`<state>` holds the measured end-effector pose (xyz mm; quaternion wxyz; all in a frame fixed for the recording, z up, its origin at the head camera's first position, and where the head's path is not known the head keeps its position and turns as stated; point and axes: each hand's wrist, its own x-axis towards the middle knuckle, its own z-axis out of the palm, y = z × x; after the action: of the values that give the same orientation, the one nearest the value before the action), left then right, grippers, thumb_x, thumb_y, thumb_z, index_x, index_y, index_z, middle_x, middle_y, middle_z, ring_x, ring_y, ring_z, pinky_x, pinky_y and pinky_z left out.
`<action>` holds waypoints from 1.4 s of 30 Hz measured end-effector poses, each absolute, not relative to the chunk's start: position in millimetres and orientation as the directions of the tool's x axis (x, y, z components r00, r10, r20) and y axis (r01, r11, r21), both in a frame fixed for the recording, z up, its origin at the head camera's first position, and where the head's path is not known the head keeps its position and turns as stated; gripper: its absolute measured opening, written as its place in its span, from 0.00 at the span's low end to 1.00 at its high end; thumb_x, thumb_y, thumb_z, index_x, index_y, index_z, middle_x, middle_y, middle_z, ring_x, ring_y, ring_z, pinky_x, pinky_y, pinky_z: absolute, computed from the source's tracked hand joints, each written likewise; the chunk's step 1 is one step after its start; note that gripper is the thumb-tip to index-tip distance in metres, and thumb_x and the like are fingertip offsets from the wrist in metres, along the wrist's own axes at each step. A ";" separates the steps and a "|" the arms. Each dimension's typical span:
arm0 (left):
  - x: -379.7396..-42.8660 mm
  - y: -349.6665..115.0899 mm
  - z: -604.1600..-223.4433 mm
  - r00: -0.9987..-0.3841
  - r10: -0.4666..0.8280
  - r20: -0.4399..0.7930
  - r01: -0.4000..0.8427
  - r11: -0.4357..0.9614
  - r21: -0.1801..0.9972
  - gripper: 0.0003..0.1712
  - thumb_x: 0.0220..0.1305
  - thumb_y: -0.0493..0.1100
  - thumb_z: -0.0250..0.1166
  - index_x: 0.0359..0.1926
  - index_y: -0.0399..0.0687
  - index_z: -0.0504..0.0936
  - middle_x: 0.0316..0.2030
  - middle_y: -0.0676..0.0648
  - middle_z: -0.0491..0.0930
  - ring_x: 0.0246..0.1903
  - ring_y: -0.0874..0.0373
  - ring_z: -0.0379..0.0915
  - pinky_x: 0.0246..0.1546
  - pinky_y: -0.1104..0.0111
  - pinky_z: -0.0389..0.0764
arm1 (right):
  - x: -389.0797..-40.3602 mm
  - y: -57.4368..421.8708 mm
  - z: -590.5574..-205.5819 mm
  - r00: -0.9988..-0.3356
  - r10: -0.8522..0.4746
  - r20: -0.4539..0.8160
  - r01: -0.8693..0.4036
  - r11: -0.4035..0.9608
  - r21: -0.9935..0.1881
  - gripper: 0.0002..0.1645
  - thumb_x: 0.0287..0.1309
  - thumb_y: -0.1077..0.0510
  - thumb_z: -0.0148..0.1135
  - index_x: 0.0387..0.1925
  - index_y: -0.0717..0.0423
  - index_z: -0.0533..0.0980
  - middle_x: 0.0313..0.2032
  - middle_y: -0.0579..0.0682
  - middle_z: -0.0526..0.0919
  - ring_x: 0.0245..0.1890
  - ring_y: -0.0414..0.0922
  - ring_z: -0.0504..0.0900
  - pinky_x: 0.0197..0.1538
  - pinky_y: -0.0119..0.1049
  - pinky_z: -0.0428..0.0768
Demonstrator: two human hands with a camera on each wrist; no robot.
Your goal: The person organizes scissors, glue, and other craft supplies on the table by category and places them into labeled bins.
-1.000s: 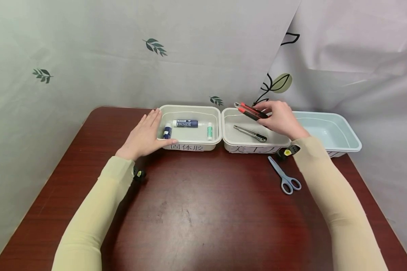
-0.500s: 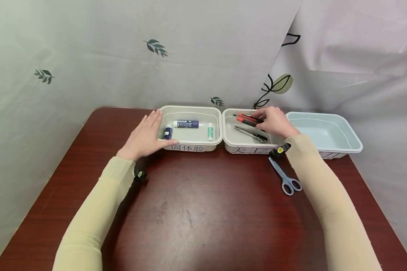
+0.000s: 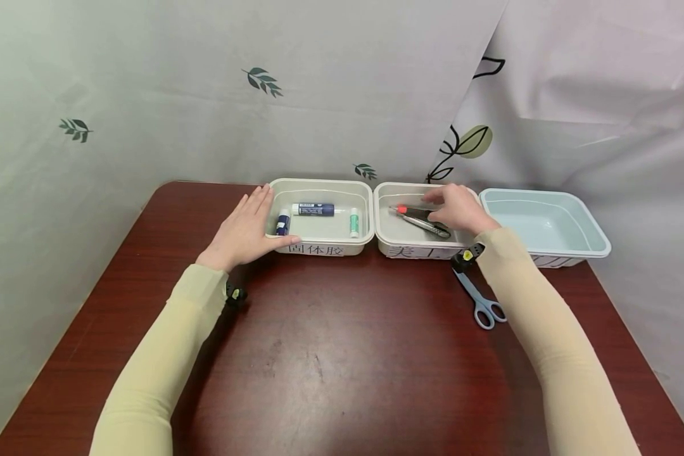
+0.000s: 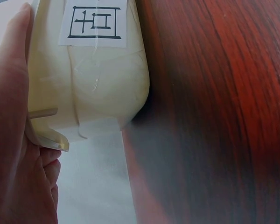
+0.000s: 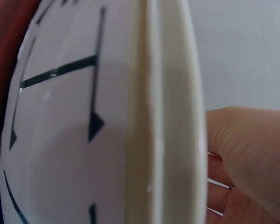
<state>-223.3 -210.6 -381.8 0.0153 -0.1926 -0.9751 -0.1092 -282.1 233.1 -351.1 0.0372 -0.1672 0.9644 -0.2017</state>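
My left hand (image 3: 242, 229) lies along the left end of a cream plastic box (image 3: 323, 242) holding several glue sticks, its fingers straight and the thumb over the front rim. In the left wrist view the thumb runs along the rim of that box. My right hand (image 3: 458, 208) reaches into the middle cream box (image 3: 383, 212), thumb and fingers parted. Just left of its fingertips, a red-and-black utility knife (image 3: 411, 210) lies beside a silver utility knife (image 3: 427, 226). The right wrist view shows mostly the box's labelled wall (image 5: 70, 107), with part of the hand behind the rim.
A pale blue box (image 3: 553, 221) stands at the right end of the row. Blue scissors (image 3: 481, 304) lie on the dark red table (image 3: 342, 354), partly under the right wrist camera. A patterned cloth (image 3: 205, 126) hangs behind the table.
My right hand has lowered into the middle box and let go of the red-and-black utility knife, which now lies beside the silver one. The left hand has stayed in place.
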 end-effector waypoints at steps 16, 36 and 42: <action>-223.3 -210.8 -382.5 -0.923 0.376 0.083 0.385 0.898 0.213 0.71 0.60 0.81 0.56 0.79 0.30 0.44 0.79 0.35 0.41 0.78 0.46 0.33 0.76 0.55 0.36 | -269.3 237.9 -341.6 -0.944 -0.326 0.040 -0.301 0.812 -0.500 0.30 0.58 0.61 0.71 0.62 0.66 0.78 0.57 0.64 0.81 0.57 0.61 0.80 0.60 0.56 0.76; -223.8 -210.9 -382.9 -0.921 0.379 0.090 0.390 0.895 0.216 0.70 0.60 0.80 0.57 0.79 0.30 0.45 0.79 0.35 0.41 0.78 0.45 0.34 0.76 0.53 0.37 | -232.0 250.5 -310.8 -0.952 -0.251 0.175 -0.306 0.752 -0.584 0.34 0.59 0.50 0.75 0.62 0.63 0.79 0.57 0.62 0.82 0.60 0.59 0.78 0.63 0.55 0.74; -224.7 -210.8 -384.3 -0.923 0.376 0.087 0.386 0.898 0.213 0.70 0.59 0.81 0.56 0.79 0.30 0.45 0.79 0.35 0.41 0.78 0.46 0.34 0.76 0.53 0.37 | -216.6 253.9 -304.0 -0.953 -0.248 0.171 -0.302 0.766 -0.568 0.38 0.58 0.44 0.75 0.64 0.59 0.78 0.60 0.60 0.81 0.61 0.60 0.77 0.63 0.57 0.73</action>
<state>-224.7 -210.8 -384.3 0.0219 -0.1956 -0.9738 -0.1136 -216.6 253.9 -304.0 -0.0430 -0.1465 0.9386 -0.3094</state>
